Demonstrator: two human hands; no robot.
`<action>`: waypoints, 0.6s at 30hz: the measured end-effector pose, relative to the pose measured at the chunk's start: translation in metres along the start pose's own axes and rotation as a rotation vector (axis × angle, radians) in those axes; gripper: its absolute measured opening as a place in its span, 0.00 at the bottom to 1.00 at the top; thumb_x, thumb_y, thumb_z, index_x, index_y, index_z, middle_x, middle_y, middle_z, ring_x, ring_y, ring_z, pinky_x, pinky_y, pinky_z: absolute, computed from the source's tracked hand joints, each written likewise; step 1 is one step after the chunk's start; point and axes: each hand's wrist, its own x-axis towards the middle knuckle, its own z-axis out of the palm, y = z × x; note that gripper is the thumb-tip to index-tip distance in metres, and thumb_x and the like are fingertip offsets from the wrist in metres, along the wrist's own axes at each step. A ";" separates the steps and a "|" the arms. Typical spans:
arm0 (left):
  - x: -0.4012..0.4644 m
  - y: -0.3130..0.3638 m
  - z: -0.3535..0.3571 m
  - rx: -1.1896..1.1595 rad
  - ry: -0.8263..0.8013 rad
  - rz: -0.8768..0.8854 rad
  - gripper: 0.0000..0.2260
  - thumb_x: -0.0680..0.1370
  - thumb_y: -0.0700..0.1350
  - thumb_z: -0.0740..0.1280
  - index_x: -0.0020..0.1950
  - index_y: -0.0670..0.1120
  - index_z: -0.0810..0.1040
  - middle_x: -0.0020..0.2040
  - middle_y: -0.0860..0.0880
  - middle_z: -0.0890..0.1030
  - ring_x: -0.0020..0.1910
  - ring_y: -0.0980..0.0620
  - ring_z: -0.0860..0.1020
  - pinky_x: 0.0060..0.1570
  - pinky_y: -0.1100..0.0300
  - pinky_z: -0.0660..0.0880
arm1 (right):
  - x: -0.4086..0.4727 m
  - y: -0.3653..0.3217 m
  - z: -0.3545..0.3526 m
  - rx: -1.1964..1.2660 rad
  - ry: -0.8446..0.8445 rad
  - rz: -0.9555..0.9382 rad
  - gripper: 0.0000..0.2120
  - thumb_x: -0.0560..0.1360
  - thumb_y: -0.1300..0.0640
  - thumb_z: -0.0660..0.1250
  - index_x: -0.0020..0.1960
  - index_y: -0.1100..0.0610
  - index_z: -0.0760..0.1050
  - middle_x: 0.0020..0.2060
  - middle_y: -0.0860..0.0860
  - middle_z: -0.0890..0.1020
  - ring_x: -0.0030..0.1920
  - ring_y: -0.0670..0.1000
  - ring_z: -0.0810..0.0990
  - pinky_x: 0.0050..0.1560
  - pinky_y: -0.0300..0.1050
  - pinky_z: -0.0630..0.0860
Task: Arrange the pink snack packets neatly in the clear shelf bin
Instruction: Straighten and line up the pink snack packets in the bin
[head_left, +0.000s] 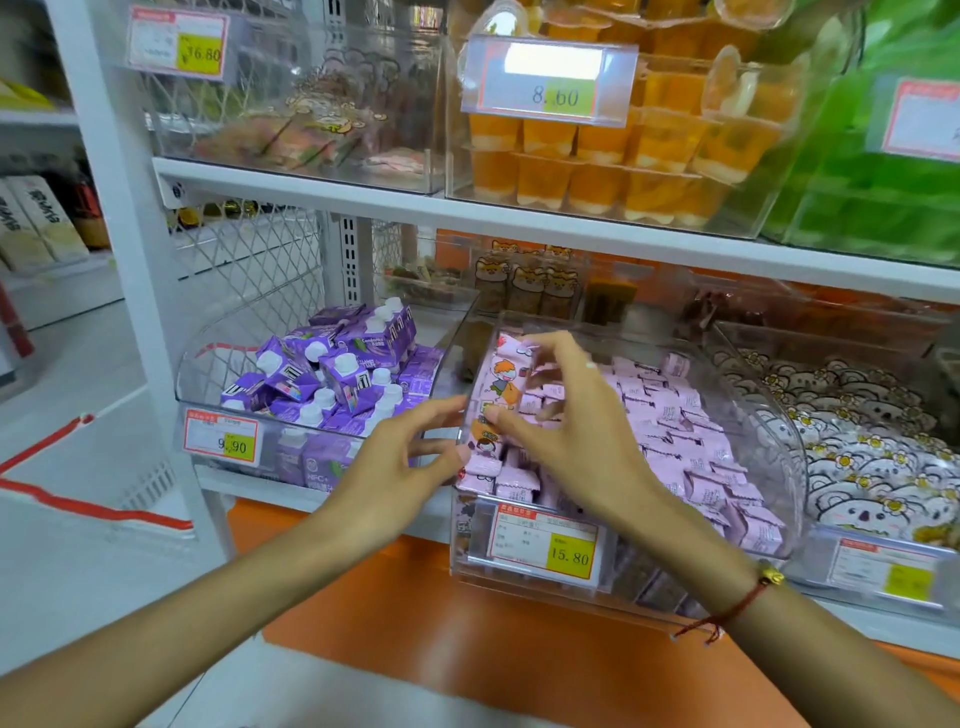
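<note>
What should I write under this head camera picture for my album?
Two hands tidy pink snack packets in a clear bin.

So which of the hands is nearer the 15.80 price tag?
Right. The right hand is in the bin directly above the 15.80 price tag; the left hand is up-left, outside the bin wall.

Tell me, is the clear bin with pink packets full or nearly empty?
Fairly full: pink packets fill the clear bin across its width.
</note>
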 end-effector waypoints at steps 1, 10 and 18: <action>0.000 0.000 0.001 -0.002 0.005 0.003 0.19 0.77 0.34 0.65 0.55 0.59 0.72 0.50 0.69 0.76 0.43 0.73 0.77 0.39 0.76 0.73 | 0.001 0.000 -0.002 -0.059 0.053 -0.039 0.20 0.70 0.53 0.74 0.57 0.48 0.68 0.49 0.44 0.74 0.47 0.43 0.76 0.42 0.47 0.77; 0.001 -0.001 -0.001 0.052 0.016 -0.052 0.18 0.76 0.36 0.67 0.60 0.56 0.71 0.55 0.61 0.75 0.46 0.72 0.77 0.43 0.73 0.76 | -0.009 0.003 0.012 -0.203 -0.048 -0.019 0.09 0.72 0.49 0.71 0.49 0.48 0.75 0.49 0.44 0.77 0.48 0.44 0.77 0.44 0.41 0.75; 0.001 0.003 -0.006 0.190 0.011 -0.047 0.21 0.74 0.37 0.70 0.62 0.54 0.72 0.57 0.60 0.76 0.50 0.65 0.77 0.48 0.69 0.76 | -0.007 0.020 0.010 -0.355 -0.361 -0.053 0.13 0.80 0.51 0.59 0.57 0.54 0.78 0.58 0.47 0.74 0.59 0.49 0.66 0.53 0.42 0.66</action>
